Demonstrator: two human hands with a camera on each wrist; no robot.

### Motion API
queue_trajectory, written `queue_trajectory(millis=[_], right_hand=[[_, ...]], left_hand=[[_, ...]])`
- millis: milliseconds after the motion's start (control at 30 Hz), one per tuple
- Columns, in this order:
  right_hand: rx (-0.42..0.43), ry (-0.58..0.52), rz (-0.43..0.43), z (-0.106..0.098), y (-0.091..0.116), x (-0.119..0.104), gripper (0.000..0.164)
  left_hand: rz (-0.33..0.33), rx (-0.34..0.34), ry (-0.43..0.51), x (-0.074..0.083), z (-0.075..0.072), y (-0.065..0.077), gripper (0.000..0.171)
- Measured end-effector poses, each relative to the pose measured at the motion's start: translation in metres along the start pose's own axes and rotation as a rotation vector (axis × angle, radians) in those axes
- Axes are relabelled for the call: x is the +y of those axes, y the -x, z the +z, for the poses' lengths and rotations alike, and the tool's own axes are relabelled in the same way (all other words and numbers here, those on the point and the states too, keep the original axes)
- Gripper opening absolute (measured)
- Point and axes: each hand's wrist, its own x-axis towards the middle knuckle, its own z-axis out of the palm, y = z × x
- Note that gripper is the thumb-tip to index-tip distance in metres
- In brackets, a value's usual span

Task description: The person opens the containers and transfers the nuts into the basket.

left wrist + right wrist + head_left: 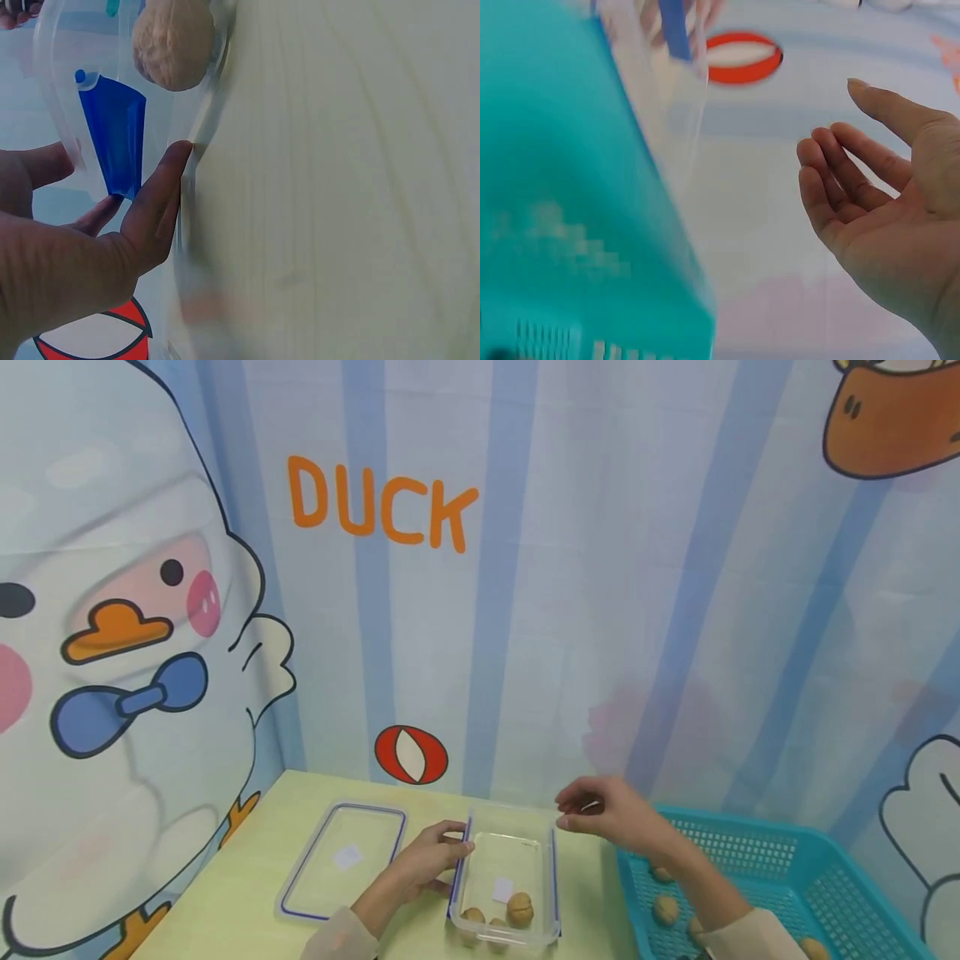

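A clear plastic food container (504, 852) with blue side clips stands on the table, and three walnuts (520, 910) lie at its near end. A small white square (502, 889) shows at its bottom. My left hand (429, 862) grips the container's left side, thumb at the rim. In the left wrist view the fingers (161, 202) reach down around the side by a blue clip (116, 139), near a walnut (174, 45). Above the container's right far corner, my right hand (611, 814) hangs with loosely curled fingers and holds nothing; its palm shows in the right wrist view.
Left of the container lies its clear lid (341, 827) with a blue seal and a small white square on it. At the right stands a turquoise basket (757, 835) with several walnuts (665, 910) in it. A printed curtain (570, 610) hangs behind the table (420, 802).
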Motion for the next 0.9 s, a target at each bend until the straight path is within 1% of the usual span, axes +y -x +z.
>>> queue_trajectory(millis=[67,200,367,467,633,767,900], right_hand=[[-0.019,-0.012,-0.004,0.012,-0.002,-0.006,0.029],[-0.059,-0.006,-0.017,0.036,-0.003,-0.010,0.027],[-0.119,0.005,-0.005,0.060,-0.001,-0.009,0.026],[-0.142,0.039,0.006,0.072,-0.001,-0.006,0.027],[-0.164,0.078,0.007,0.085,0.000,0.003,0.028],[-0.182,0.109,0.011,0.090,0.001,0.010,0.028],[-0.211,0.152,0.012,0.093,0.001,0.014,0.031]], left_hand=[[0.001,0.001,-0.001,-0.001,0.001,0.000,0.061],[0.003,0.003,0.006,-0.002,0.001,-0.001,0.060],[0.008,-0.004,0.013,-0.003,0.001,-0.002,0.061],[0.010,-0.003,0.013,-0.003,0.001,-0.002,0.060],[0.008,0.004,0.011,-0.001,0.002,-0.001,0.059],[0.012,0.000,0.012,-0.001,0.002,-0.001,0.059],[0.011,-0.003,0.011,-0.002,0.002,-0.002,0.060]])
